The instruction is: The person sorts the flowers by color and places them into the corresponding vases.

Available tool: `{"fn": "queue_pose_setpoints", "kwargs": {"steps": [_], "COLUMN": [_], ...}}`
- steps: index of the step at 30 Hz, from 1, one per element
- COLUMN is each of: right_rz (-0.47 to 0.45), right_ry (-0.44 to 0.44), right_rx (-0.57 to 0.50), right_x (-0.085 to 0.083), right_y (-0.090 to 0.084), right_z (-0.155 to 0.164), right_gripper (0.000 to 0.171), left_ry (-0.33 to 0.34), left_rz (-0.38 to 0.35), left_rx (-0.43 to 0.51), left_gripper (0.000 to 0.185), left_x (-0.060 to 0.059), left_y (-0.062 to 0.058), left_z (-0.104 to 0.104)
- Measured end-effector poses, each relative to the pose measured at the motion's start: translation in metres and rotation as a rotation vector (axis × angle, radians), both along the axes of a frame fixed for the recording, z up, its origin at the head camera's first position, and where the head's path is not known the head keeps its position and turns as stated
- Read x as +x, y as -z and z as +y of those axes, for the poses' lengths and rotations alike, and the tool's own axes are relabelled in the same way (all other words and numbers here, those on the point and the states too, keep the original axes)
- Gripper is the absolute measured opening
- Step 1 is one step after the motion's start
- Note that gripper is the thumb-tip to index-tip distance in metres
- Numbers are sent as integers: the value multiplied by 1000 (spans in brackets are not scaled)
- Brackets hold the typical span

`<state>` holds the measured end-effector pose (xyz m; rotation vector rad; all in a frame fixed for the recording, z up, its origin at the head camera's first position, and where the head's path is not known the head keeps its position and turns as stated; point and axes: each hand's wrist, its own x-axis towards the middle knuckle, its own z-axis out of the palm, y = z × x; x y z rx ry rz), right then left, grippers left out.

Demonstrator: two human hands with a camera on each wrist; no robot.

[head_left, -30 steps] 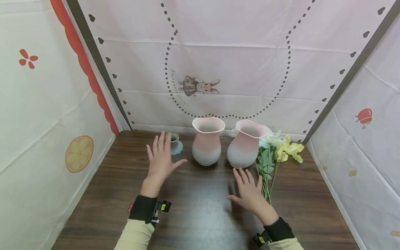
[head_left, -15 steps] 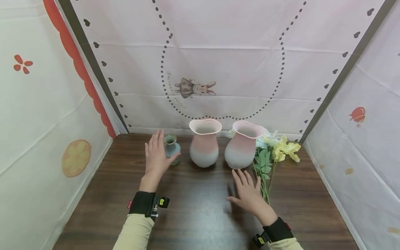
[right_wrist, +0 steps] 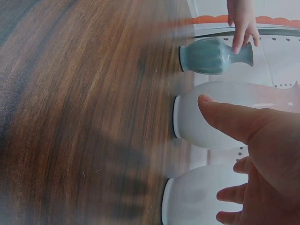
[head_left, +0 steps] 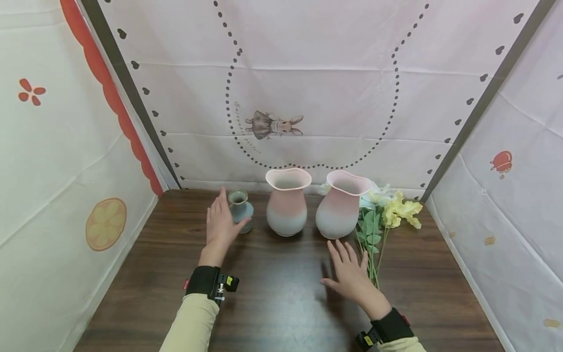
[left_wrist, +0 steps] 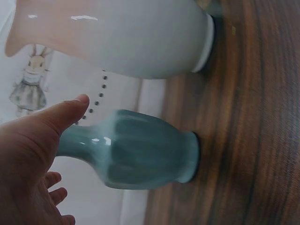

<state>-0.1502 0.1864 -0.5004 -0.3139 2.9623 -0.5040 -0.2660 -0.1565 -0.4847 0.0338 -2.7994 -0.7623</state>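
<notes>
My left hand (head_left: 220,221) is open, fingers straight, right beside the small teal vase (head_left: 240,210) at the table's back left. In the left wrist view the thumb (left_wrist: 61,115) lies along the neck of the teal vase (left_wrist: 136,154); I cannot tell if it touches. My right hand (head_left: 349,274) is open with spread fingers and holds nothing. It hovers over the wooden table (head_left: 281,303), just in front of the right pink-and-white vase (head_left: 340,210) and beside the flower stems (head_left: 374,249). A second pink-and-white vase (head_left: 287,208) stands in the middle.
Yellow and white artificial flowers (head_left: 398,208) lie on the table to the right of the vases. Cloth walls (head_left: 66,146) close in the table on the left, back and right. The vases stand in a row near the back edge.
My left hand has moved in closer to the teal vase, its thumb now by the vase's neck. My right hand has stayed almost still.
</notes>
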Motion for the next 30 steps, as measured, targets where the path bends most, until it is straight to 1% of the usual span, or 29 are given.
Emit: {"fn": "queue_pose_setpoints", "kwargs": {"steps": [4,7,13,18,23,30], "right_rz": [-10,-13,-23,-11,9,33], "right_ry": [5,8,11,14,15,15], "right_rx": [2,-4,-12,-11,-12,-4], "right_x": [1,1,2,3,4,4], "right_y": [2,3,5,5,6,6], "right_z": [0,0,1,0,1,3], "right_gripper": [98,98,97,96,93,88], "left_ry": [-5,4,6,5,13,22], "left_rz": [-41,-73,-127,-166,-189,-199], "left_rx": [29,81,154,184,196,222], "left_gripper": [117,114,100,87,80,80], "left_x": [-3,-3,-5,-9,-11,-12], "left_y": [11,16,23,29,31,29], "left_z": [-3,-4,-5,-6,-6,-7]}}
